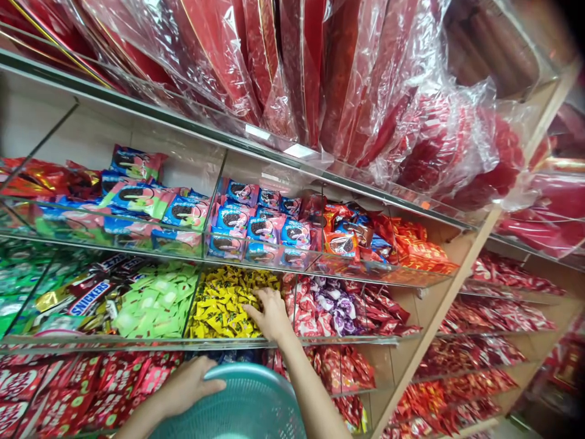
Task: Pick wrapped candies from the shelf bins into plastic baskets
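My left hand (194,384) grips the rim of a teal plastic basket (237,408), thumb over the inside and the other fingers out of sight behind the rim. No goods show in the visible part of the basket. Above it, my right hand (270,314) reaches into a shelf compartment of small yellow wrapped candies (223,305). Its thumb is spread away from the fingers, which lie over the right side of the pile. Pale green packets (150,302) fill the compartment to the left, and pink-and-white wrapped candies (308,305) the one to the right.
Clear dividers and a shelf lip (137,344) border the compartments. Blue cookie packs (262,225) sit one shelf up, with large red plastic-wrapped items (311,73) overhead. Snickers bars (89,296) lie at left. A wooden upright (439,329) stands right, beside more red-packet shelves (493,311).
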Motion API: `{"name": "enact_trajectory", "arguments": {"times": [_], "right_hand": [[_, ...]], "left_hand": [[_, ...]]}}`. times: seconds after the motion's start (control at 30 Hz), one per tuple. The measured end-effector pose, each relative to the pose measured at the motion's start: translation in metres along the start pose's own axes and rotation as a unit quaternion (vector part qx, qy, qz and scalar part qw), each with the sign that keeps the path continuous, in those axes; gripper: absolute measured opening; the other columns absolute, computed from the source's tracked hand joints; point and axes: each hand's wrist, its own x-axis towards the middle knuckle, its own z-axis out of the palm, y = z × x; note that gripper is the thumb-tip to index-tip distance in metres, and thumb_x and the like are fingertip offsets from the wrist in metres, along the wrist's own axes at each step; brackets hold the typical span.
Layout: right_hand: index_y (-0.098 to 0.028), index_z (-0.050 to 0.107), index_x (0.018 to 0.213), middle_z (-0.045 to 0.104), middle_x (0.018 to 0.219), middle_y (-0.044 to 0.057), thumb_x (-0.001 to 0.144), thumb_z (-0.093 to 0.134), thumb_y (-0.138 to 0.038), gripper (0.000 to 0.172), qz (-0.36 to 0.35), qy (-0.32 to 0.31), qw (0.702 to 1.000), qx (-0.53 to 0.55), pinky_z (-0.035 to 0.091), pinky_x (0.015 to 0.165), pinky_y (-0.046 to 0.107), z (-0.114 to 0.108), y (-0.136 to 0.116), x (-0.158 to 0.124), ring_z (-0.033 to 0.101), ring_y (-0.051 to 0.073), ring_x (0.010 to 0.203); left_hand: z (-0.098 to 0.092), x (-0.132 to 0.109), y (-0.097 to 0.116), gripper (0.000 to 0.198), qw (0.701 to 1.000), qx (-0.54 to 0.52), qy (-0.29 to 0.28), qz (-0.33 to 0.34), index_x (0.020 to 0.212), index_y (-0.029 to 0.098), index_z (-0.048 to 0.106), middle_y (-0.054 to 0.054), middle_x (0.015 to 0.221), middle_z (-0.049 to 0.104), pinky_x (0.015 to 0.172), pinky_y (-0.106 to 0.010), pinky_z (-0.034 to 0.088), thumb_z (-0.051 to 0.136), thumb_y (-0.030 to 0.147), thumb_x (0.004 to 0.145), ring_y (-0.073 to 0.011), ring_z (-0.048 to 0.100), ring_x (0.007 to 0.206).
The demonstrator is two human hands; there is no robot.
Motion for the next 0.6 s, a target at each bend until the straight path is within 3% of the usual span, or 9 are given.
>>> {"name": "enact_trajectory", "arguments": {"times": [0.17,0.3,0.4,0.5,0.6], "right_hand": [[-0.021,0.055,0.097,0.06,0.095,0.005,0.071,0.058,-0.052,0.041,0.008,-0.032,0.998,0.055,0.038,0.079,0.031,0.004,0.005,0.002,0.05,0.019,0.091],[-0.022,0.052,0.104,0.06,0.093,0.004,0.069,0.062,-0.048,0.045,0.023,-0.06,0.996,0.065,0.038,0.077,0.031,0.005,0.006,0.004,0.052,0.019,0.09],[-0.025,0.053,0.108,0.061,0.091,0.002,0.075,0.058,-0.04,0.037,0.008,-0.065,0.996,0.055,0.037,0.078,0.029,0.005,0.006,0.004,0.052,0.017,0.089],[-0.024,0.059,0.098,0.062,0.084,0.0,0.078,0.055,-0.032,0.022,0.004,-0.03,0.998,0.061,0.037,0.077,0.026,0.006,0.007,0.004,0.053,0.015,0.084],[-0.022,0.058,0.098,0.062,0.089,0.001,0.079,0.052,-0.031,0.022,0.032,0.034,0.994,0.098,0.038,0.077,0.026,0.005,0.01,0.004,0.053,0.015,0.084]], "left_hand": [[-0.002,-0.001,0.003,0.049,0.999,0.0,-0.012,0.03,0.079,0.019,0.06,-0.001,0.082,0.064,0.063,-0.023,0.036,0.044,0.064,0.068,-0.0203,0.056,0.079],[-0.004,-0.003,0.007,0.046,0.999,0.015,-0.02,0.034,0.071,0.019,0.058,0.001,0.074,0.062,0.058,-0.022,0.033,0.044,0.063,0.069,-0.0183,0.056,0.073],[-0.003,-0.003,0.004,0.047,0.999,0.017,-0.013,0.03,0.072,0.019,0.059,0.001,0.076,0.063,0.059,-0.022,0.034,0.044,0.064,0.069,-0.0186,0.056,0.074],[-0.001,-0.001,-0.002,0.047,1.0,-0.007,0.007,0.024,0.08,0.019,0.06,-0.001,0.084,0.064,0.065,-0.025,0.037,0.047,0.063,0.067,-0.021,0.056,0.082],[0.001,0.001,-0.004,0.049,1.0,-0.026,0.007,0.006,0.085,0.02,0.061,-0.003,0.089,0.065,0.069,-0.026,0.038,0.048,0.064,0.066,-0.0224,0.056,0.085]]}}
